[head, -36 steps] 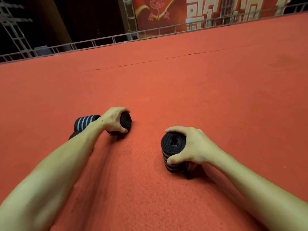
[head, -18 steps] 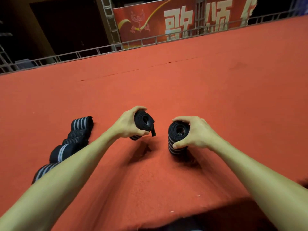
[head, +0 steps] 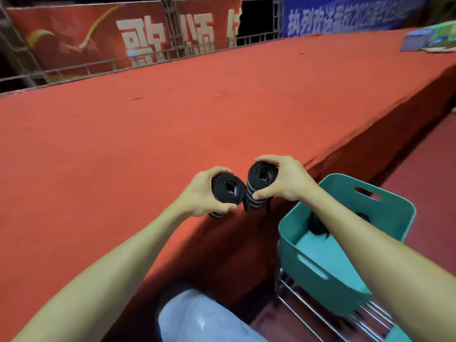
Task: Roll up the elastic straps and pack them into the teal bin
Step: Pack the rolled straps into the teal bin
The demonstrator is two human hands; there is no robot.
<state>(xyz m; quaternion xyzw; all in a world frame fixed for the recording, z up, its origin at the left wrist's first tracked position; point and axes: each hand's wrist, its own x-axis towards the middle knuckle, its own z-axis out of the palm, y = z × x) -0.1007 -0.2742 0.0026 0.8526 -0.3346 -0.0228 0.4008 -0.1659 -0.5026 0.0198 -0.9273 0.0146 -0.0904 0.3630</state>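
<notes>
My left hand has its fingers and thumb curled round a tight roll of black elastic strap with grey stripes, thumb below and fingers over the top, the coiled end facing up towards me. My right hand grips a second black, grey-striped strap roll the same way, thumb pressed on its striped side; a short loose end hangs down beneath it. I hold the two rolls side by side, so close that they seem to touch, in the air over the near edge of the red carpeted platform. The teal plastic bin with slotted handles stands lower, to my right, under my right forearm, on a rack of metal wire. Something dark lies inside it; I cannot tell what it is. My knee in pale blue denim shows below.
</notes>
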